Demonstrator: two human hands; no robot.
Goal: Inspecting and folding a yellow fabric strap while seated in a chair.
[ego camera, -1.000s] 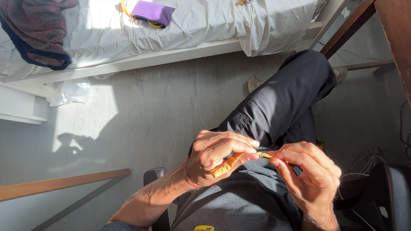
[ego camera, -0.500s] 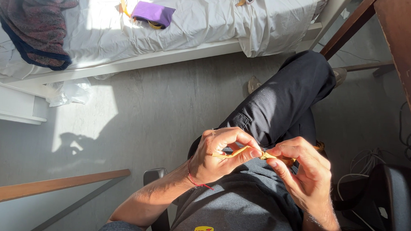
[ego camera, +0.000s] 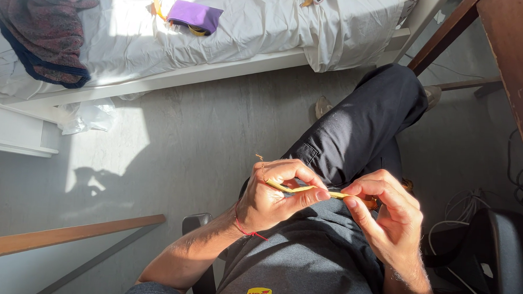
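Yellow strip (ego camera: 306,190): thin, flat, held level above the lap, spanning the gap between both hands. Left hand (ego camera: 274,194): closed on the strip's left part, thumb pressed from below near the middle, index finger curled over the top. Right hand (ego camera: 386,215): closed on the strip's right end, fingertips bunched around it. Hands near each other, not touching. Thin red cord (ego camera: 244,227) around the left wrist.

Right end of the strip: hidden inside the right fingers. Left end: covered by the left index finger. Material of the strip: cannot be told. Small orange patch just beyond the right knuckles: too little visible to identify. Short frayed thread above the left knuckles: origin unclear. Right forearm and chair (ego camera: 504,254): cut off at the frame edge.

Compared with half a second ago: left hand lowered slightly, thumb now extended further along the strip; right hand fingers drawn closer together. Compared with one second ago: strip flatter and more exposed between the hands.

Beyond the knee: bed (ego camera: 248,30) with white sheet, purple pouch (ego camera: 195,15), folded garment (ego camera: 42,29).
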